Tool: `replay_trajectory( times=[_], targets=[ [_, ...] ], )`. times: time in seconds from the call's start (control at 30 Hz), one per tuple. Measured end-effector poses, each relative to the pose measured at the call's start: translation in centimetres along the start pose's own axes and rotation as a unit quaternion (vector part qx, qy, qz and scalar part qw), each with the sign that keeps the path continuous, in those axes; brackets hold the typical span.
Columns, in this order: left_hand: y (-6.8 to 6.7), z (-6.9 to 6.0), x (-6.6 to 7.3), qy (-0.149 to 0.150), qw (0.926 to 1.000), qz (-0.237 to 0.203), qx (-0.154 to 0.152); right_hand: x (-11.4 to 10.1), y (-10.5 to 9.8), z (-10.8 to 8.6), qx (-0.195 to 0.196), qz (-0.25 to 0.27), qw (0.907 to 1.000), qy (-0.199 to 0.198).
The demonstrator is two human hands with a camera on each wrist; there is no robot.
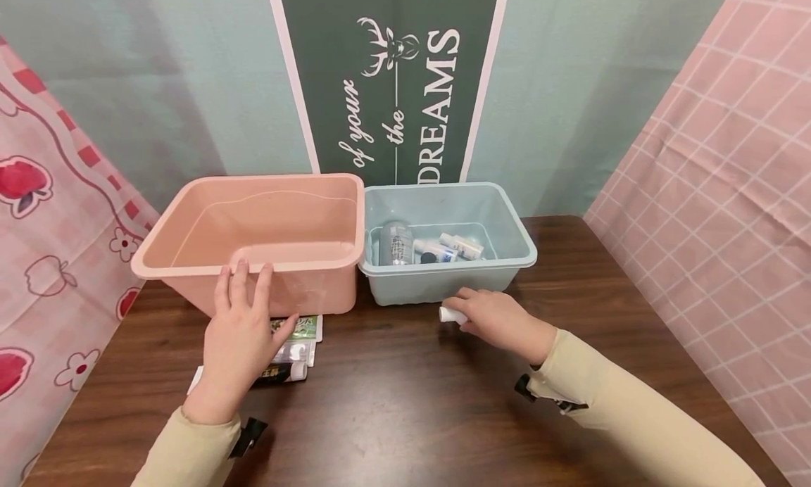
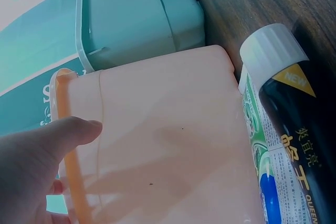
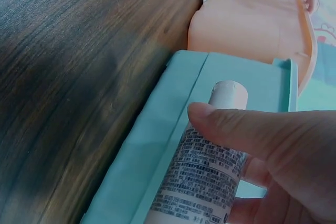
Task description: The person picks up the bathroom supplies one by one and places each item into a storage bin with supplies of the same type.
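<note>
My right hand [image 1: 497, 321] grips a small white tube [image 3: 197, 177] with a white cap, its side covered in dark print. It is held just in front of the blue bin [image 1: 443, 283]. Inside that bin lie a clear bottle [image 1: 395, 243] and several small white tubes [image 1: 465, 246]. My left hand [image 1: 237, 339] rests with fingers extended at the front rim of the pink bin [image 1: 323, 290], thumb spread to the side. Below it, a black tube [image 2: 296, 124] with a white cap lies by a green packet [image 1: 308, 328], partly hidden by the hand.
Both bins stand side by side at the back of the dark wooden table [image 1: 380, 416]. A green curtain [image 1: 557, 86] with lettering hangs behind them. Pink patterned cloth [image 1: 57, 262] borders the left, and pink checked cloth [image 1: 728, 191] the right.
</note>
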State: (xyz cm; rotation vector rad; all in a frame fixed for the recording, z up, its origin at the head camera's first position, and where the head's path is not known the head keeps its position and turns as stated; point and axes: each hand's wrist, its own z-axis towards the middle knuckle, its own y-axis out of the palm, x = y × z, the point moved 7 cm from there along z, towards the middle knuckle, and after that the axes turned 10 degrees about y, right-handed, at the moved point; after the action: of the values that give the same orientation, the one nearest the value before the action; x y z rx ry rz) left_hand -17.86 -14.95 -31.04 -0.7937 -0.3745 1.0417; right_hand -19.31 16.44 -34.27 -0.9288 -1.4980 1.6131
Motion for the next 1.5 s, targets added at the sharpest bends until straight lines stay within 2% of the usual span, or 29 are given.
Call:
replay_trajectory(
  times=[0.33,0.5,0.7,0.9,1.17,1.5],
  targets=[
    [-0.2,-0.2,-0.4,-0.001,1.0,0.003,-0.002,0.2,-0.3,-0.1,0.004,-0.002,1.0,-0.001],
    [0.1,0.0,-0.2,-0.004,0.9999,-0.006,-0.009,0.4,-0.3,-0.4,-0.004,0.0,0.9999,0.01],
    [0.4,-0.5,0.1,-0.006,0.9999,-0.005,-0.009,0.6,0.2,-0.6,-0.004,-0.001,1.0,0.003],
    [0.3,-0.2,0.0,-0.001,1.0,0.0,0.001,0.7,0.0,-0.3,0.005,0.001,1.0,0.003],
    [0.4,0.1,-0.4,-0.014,0.9997,-0.004,-0.018,0.9,-0.1,0.0,-0.003,0.008,1.0,0.004],
    [0.0,0.0,-0.2,-0.015,0.9998,0.0,-0.014,1.3,-0.1,-0.1,-0.008,0.003,1.0,0.001]
  ],
)
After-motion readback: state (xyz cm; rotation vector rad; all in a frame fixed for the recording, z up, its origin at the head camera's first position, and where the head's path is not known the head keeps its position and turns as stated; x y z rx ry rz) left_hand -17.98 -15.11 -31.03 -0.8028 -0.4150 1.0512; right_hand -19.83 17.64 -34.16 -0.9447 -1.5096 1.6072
